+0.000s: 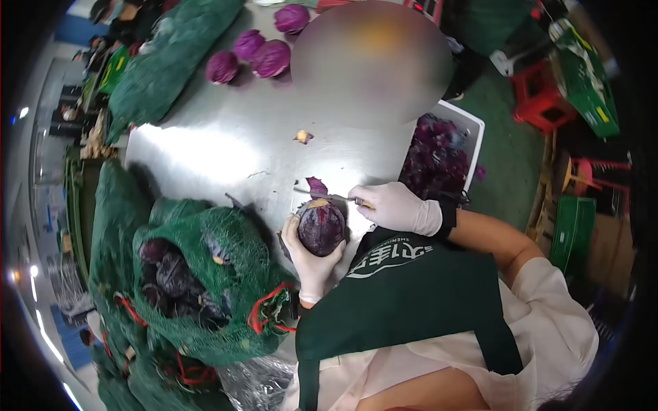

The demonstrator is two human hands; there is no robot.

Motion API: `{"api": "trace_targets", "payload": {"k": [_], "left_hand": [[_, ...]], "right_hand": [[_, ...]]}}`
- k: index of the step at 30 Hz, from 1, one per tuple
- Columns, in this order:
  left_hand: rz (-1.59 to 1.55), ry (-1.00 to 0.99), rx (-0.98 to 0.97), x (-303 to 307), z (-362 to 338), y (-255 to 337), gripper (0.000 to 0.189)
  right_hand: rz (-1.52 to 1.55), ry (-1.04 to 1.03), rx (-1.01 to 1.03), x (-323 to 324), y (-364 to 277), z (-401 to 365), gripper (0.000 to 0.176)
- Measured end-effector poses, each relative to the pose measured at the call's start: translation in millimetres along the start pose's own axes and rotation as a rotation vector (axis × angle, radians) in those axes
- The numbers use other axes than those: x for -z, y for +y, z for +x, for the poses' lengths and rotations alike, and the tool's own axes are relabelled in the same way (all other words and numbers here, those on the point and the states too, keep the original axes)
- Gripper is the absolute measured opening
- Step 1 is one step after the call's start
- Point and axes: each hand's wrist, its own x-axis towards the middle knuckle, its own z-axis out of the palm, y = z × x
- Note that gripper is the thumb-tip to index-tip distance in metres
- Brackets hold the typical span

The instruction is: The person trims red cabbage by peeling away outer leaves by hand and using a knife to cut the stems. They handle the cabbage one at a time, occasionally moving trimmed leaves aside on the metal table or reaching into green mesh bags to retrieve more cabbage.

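My left hand (pixel 308 259), in a white glove, grips a red cabbage (pixel 321 231) from the left and below, close to the table's near edge. The cabbage's pale cut stem end faces away from me. In my gloved right hand (pixel 399 207) is a knife (pixel 340 197), its handle inside the closed fingers and its thin blade over the top of the cabbage. A loose purple leaf piece (pixel 316 186) lies just beyond the blade. Farther off on the metal table (pixel 226 147) sits a small yellowish stem scrap (pixel 303 137).
A green mesh sack (pixel 226 308) of dark cabbages stands open at my left. Several trimmed cabbages (pixel 271 59) sit at the table's far side, beside another green sack (pixel 171 61). To the right, a white bin (pixel 473 130) holds purple leaves. A blurred patch hides the far right.
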Motion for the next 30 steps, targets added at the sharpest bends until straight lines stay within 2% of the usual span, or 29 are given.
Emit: {"api": "trace_targets", "payload": {"k": [5, 8, 12, 15, 17, 18, 19, 20, 21, 22, 23, 25, 27, 28, 29, 30], "left_hand": [[0.047, -0.069, -0.025, 1.8, 4.6, 6.1, 0.101], [0.033, -0.064, -0.029, 1.9, 6.6, 3.4, 0.101], [0.03, -0.056, -0.035, -3.2, 8.8, 2.3, 0.101], [0.073, -0.032, -0.016, -10.5, 9.3, 8.6, 0.101], [0.161, 0.021, -0.043, -16.3, 5.7, 14.3, 0.101], [0.189, 0.05, -0.17, -21.5, 0.7, 9.6, 0.103], [0.19, 0.055, -0.168, -25.7, -3.5, 3.5, 0.103], [0.123, 0.144, -0.126, -31.3, -9.1, -1.3, 0.105], [0.06, 0.218, -0.087, -29.6, -16.5, -3.7, 0.108], [0.048, 0.208, -0.059, -25.4, -19.4, -4.8, 0.112], [0.058, 0.221, -0.063, -22.0, -20.7, -8.3, 0.112], [-0.046, 0.235, -0.095, -19.0, -24.4, -19.2, 0.113], [-0.061, 0.228, -0.082, -21.1, -28.4, -26.4, 0.115], [-0.101, 0.231, -0.078, -23.8, -26.1, -27.2, 0.116], [-0.141, 0.236, -0.076, -26.1, -22.9, -25.9, 0.116], [-0.138, 0.215, -0.051, -24.5, -20.8, -23.2, 0.116]], "right_hand": [[-0.074, -0.113, -0.068, -8.9, -2.3, -0.2, 0.019], [-0.122, -0.129, -0.016, -9.8, -4.3, 1.1, 0.016], [-0.2, -0.169, -0.037, -17.8, -0.5, 4.4, 0.021], [-0.245, -0.152, -0.052, -27.7, 5.8, 10.7, 0.023], [-0.331, -0.225, -0.132, -27.0, 1.5, 23.8, 0.035], [-0.352, -0.269, -0.168, -36.5, 9.9, 27.2, 0.031], [-0.372, -0.309, -0.204, -47.7, 20.2, 29.5, 0.028], [-0.376, -0.317, -0.189, -49.0, 27.4, 34.8, 0.028], [-0.323, -0.32, -0.214, -52.0, 31.5, 37.6, 0.025], [-0.273, -0.316, -0.235, -52.3, 34.3, 42.7, 0.022], [-0.232, -0.362, -0.233, -43.6, 36.0, 44.3, 0.026], [-0.025, -0.297, -0.174, -32.0, 29.0, 36.8, 0.039], [0.321, -0.373, -0.277, -19.0, -3.9, 33.7, 0.049], [0.338, -0.228, -0.079, -34.6, -6.3, 33.3, 0.055], [0.248, -0.227, -0.146, -33.9, -7.0, 26.5, 0.055], [0.173, -0.219, -0.125, -33.7, -5.2, 25.9, 0.056]]}}
